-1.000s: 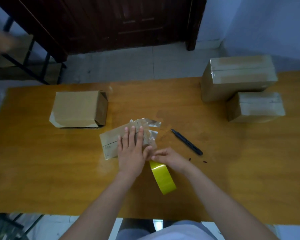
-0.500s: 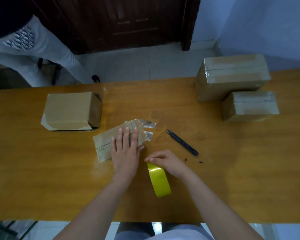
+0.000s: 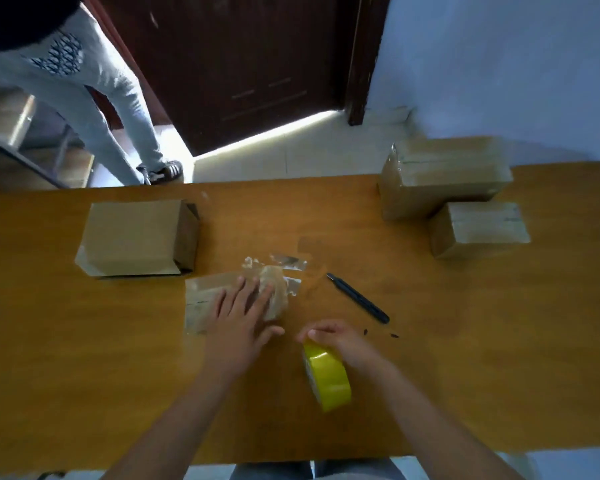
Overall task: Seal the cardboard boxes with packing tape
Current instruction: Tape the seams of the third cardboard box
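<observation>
Nearby: knife (image 3: 358,298) beside tape roll (image 3: 328,375); bystander (image 3: 84,88) behind table (image 3: 84,375).

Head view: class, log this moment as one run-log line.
left hand: flat on small taped package | right hand: grips yellow tape roll | cutter: on table

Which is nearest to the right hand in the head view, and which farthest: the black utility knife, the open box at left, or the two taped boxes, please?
From the right hand:
1. Black utility knife, just beyond, to the right.
2. Open box, far left.
3. Taped boxes, far right; too close to call against the open box.
</observation>
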Tool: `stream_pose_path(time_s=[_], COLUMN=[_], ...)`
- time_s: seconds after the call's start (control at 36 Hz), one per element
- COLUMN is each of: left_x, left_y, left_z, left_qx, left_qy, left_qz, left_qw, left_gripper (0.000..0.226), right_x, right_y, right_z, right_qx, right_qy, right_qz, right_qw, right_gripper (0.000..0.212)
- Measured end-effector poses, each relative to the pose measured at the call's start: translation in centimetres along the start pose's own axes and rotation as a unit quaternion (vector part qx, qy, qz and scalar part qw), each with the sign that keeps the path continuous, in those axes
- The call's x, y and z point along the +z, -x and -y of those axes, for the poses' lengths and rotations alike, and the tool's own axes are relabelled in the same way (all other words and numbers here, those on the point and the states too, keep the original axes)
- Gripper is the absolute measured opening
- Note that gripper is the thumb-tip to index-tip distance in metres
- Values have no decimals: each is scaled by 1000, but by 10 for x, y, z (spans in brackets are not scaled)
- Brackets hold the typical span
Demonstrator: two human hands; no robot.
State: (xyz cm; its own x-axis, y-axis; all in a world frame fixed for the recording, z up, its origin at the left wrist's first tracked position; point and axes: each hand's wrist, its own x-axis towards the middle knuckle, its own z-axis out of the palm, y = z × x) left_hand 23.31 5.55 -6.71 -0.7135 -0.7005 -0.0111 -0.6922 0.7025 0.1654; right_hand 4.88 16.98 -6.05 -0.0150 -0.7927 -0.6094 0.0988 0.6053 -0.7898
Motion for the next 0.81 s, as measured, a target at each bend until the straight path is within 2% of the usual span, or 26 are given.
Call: stream_pose_path(time_s=[0.08,0.22,0.33,0.44,0.5,0.58,0.69,0.81], left_x=[-12,-30,-41,-34,-24,-18,-22,-25], left_y=[3,-15,-16,6,13,12,-8,-33], left_z=[1,-9,-33,-62,-67,-65,-46,-26], left_qx=[7,-43,25,123,137,106,41,-29], left_qy=[74,170,204,195,185,172,178,195], left_qz=[4,-37,-50,49,29,-14,-73,-76], left_qw=[997,984,977,972,973,979,981,977], left_gripper=[70,61,49,51,38,30,38,43], right_x=[3,4,7,13,16,13,2,-9], right_y=[10,22,27,17,9,-7,-27,-44], right_z=[-3,-13,-17,-15,-11,-5,5,5], right_qx=[29,88,105,100,88,92,114,121], right_qy=[11,26,23,65,106,152,220,250], right_qz=[-16,-13,-22,-59,-67,-84,-102,-138], right_qw=[999,996,994,991,988,980,963,951], right_gripper=[20,24,23,25,28,26,33,35])
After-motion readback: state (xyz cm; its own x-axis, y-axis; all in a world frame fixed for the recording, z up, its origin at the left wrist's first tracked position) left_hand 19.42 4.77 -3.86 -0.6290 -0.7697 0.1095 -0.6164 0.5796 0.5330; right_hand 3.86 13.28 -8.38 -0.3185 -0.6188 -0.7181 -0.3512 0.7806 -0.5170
